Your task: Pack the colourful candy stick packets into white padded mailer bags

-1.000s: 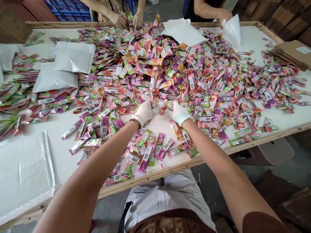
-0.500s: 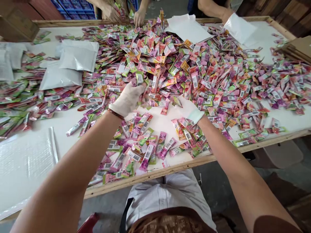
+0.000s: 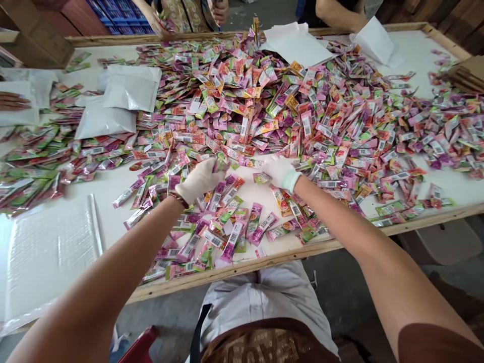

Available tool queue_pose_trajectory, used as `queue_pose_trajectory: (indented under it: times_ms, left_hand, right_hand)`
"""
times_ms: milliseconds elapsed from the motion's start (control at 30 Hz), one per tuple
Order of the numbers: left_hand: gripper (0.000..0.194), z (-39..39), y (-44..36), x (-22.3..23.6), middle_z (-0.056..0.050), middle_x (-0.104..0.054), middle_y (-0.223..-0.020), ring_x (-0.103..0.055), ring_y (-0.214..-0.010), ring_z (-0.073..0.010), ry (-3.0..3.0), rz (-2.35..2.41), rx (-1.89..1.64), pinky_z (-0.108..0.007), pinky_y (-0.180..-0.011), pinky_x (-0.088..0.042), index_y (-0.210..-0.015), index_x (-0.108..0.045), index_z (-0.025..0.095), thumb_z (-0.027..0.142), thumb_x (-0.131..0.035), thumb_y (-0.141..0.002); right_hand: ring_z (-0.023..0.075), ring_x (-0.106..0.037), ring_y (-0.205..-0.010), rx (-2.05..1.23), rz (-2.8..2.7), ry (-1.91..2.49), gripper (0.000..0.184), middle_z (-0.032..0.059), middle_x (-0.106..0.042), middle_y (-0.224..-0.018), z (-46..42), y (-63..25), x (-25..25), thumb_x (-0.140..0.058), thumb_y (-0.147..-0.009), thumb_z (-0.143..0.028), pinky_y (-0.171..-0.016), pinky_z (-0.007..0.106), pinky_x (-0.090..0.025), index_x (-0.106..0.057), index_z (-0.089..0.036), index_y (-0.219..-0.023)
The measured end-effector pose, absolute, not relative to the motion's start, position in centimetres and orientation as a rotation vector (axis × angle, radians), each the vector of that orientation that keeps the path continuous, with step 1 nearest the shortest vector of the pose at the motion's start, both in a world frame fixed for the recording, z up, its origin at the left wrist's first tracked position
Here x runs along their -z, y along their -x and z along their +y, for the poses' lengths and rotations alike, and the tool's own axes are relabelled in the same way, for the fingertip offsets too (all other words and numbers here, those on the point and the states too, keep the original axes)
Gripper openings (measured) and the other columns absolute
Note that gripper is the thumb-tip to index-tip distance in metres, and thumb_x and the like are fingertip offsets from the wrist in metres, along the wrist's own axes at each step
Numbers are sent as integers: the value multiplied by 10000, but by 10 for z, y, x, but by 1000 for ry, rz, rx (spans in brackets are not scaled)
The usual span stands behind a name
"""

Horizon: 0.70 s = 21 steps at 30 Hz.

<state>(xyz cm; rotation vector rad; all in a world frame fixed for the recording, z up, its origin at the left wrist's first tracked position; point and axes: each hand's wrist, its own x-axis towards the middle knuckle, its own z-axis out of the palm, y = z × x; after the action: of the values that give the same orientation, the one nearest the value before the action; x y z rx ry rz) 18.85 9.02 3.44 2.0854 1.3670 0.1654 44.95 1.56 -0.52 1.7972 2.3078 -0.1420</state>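
Observation:
My left hand (image 3: 201,180), in a white glove, is closed around small stick sachets; green and purple ends show at its fingertips. My right hand (image 3: 279,170), gloved too, has its fingers bent down at the near edge of the big sachet pile (image 3: 242,108). A green-and-pink sachet (image 3: 261,178) sits at its fingertips, partly covered by the hand. Between and below both hands lie loose sachets (image 3: 230,239) in pink, purple and green, many showing barcodes, on the white tabletop (image 3: 252,192).
White padded mailers (image 3: 132,89) rest on the sachets at left, with a flat bubble mailer (image 3: 53,252) nearer me. More white mailers (image 3: 297,43) lie at the back. Co-workers' hands (image 3: 219,11) show across the table. A wooden rim (image 3: 242,272) edges the table; a cardboard box (image 3: 38,40) stands back left.
My left hand has drawn back towards me from the pile with sachets. My right hand has shifted slightly left and lower. Across the table, a co-worker's hands have lifted off the pile.

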Motion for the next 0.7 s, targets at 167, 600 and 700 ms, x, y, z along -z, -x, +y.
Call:
queue_pose_trajectory:
  times_ms: [167, 600, 700]
  left_hand:
    - [213, 83, -174, -66, 36, -499, -654, -396, -533, -96, -1969, 1194, -347, -236, -515, -340, -846, -513, 204, 385, -617, -803]
    - [142, 61, -229, -12, -118, -660, -851, -626, -744, -246, -2335, 1364, 219, -306, -613, -397, -887, -612, 184, 308, -572, -831]
    - [122, 59, -216, -35, -61, -610, -790, -543, -670, -191, -2398, 1260, -51, -297, -608, -367, -934, -586, 185, 267, -555, -849]
  right_hand:
    - [259, -614, -939, 558, 2399, -2237, 324, 116, -678, -1079, 8, -452, -15, -506, -920, -233, -820, 366, -462, -589, -147, -1221]
    - [199, -620, -922, 737, 2112, -2581, 320, 73, -664, -1049, 39, -420, -5, -686, -906, -398, -856, 365, -504, -621, -128, -1064]
    - [202, -611, -855, 789, 2107, -2621, 265, 76, -682, -958, 11, -435, -16, -690, -868, -284, -798, 320, -476, -583, -143, -1064]
